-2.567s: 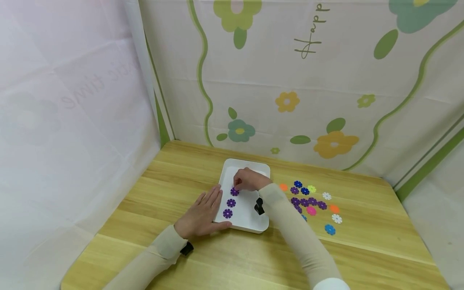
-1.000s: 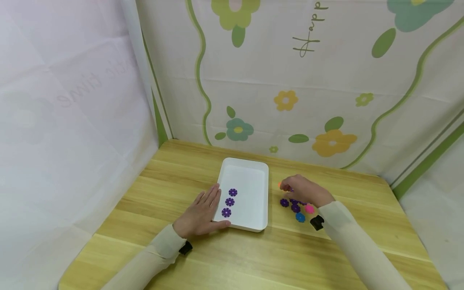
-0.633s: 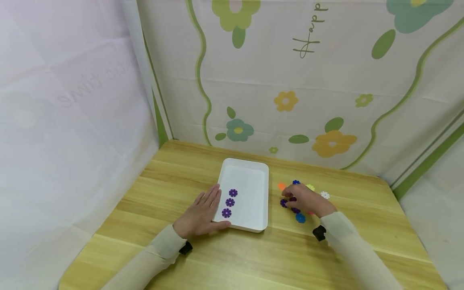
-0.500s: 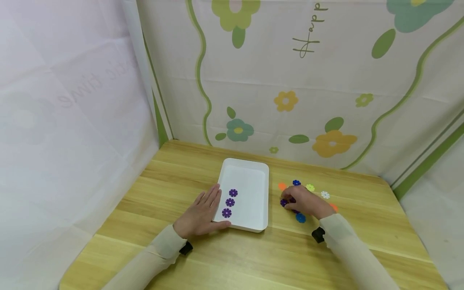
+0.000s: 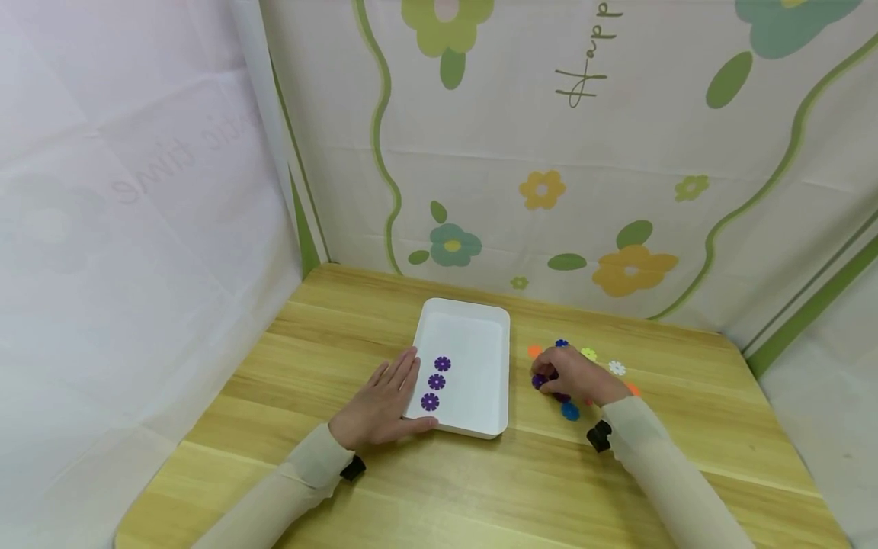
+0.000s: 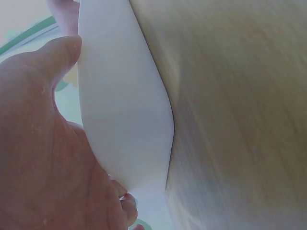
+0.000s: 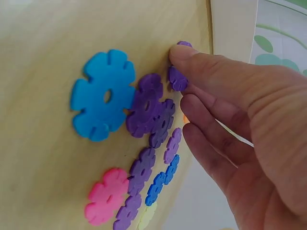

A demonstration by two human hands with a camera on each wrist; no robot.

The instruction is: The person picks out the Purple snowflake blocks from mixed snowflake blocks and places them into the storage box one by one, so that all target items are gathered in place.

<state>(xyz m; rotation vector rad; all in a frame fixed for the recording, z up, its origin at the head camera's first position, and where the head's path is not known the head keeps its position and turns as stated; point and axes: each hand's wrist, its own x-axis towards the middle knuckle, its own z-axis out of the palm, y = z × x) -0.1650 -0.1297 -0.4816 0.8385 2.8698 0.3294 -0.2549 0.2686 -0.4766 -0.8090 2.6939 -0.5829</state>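
Observation:
My left hand (image 5: 377,404) rests with straight fingers along the left rim of a white tray (image 5: 480,374), the thumb at its near corner. In the left wrist view the palm (image 6: 48,143) leans over the tray's white wall (image 6: 124,96). Inside the tray, purple snowflake discs lie in a slanting row: a near one (image 5: 430,402), a middle one (image 5: 437,382) and a far one (image 5: 442,364). Right of the tray, my right hand (image 5: 576,375) pinches another purple snowflake disc (image 7: 178,79) at the pile's left side; its thumb covers part of the disc.
Around the right hand lie loose discs: light blue (image 7: 103,96), pink (image 7: 106,196), several purple, dark blue (image 5: 561,344), yellow (image 5: 589,354), white (image 5: 616,367) and orange (image 5: 534,351). The wooden table (image 5: 480,496) meets a printed curtain (image 5: 494,137) at the back.
My right hand has gone from the tray to the loose discs on the right, leaving the third purple disc in the tray, and now grips another. The left hand has stayed in place.

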